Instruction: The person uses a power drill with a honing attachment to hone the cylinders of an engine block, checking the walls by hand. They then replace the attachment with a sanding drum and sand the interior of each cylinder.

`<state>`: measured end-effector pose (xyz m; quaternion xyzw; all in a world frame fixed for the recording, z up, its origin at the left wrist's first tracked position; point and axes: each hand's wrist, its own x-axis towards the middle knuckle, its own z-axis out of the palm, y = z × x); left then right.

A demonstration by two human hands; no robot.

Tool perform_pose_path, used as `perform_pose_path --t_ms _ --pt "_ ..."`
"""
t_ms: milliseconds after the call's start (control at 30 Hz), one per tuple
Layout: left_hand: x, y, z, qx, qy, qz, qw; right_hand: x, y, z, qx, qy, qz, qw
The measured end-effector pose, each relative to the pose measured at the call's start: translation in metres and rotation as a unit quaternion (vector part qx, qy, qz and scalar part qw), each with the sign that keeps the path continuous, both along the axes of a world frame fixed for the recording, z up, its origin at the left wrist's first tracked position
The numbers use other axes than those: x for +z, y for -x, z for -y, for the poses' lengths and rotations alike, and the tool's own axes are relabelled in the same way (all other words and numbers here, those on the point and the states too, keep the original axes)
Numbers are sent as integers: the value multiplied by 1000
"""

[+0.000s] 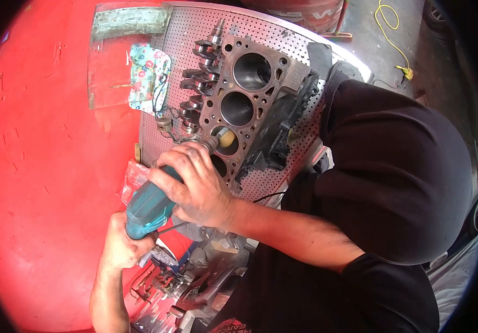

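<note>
A teal power drill (pixel 149 206) lies in both my hands, angled up toward the engine block (pixel 276 72). My left hand (pixel 123 247) is closed round its rear grip. Over the front of its body, my right hand (pixel 205 191) is wrapped, fingers bent across the top. The chuck end carries a yellowish round attachment (pixel 227 138) that sits at the mouth of the third cylinder bore. Whether it touches the bore wall cannot be made out. A crankshaft (pixel 199 83) lies beside the block, and a small piston (pixel 164 124) rests near the drill's tip.
The block lies on a perforated metal panel (pixel 186 25). A floral cloth (pixel 144 77) and a clear sheet (pixel 103 61) lie at its left. Metal parts and tools (pixel 167 283) crowd below. Dark cloth (pixel 394 172) fills the right; a yellow cable (pixel 400 53) crosses the floor.
</note>
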<state>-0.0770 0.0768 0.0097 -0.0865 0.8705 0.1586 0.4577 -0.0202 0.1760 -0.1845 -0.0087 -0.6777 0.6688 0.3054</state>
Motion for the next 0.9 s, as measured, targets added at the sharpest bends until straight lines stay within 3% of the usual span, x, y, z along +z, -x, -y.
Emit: perform_pose_path --t_ms 400,900 --pt "-6 -11 25 28 3 -18 999 -1 -4 13 69 10 6 998" --pt "-6 -24 42 42 -13 1 999 3 -18 16 67 -7 24 997"
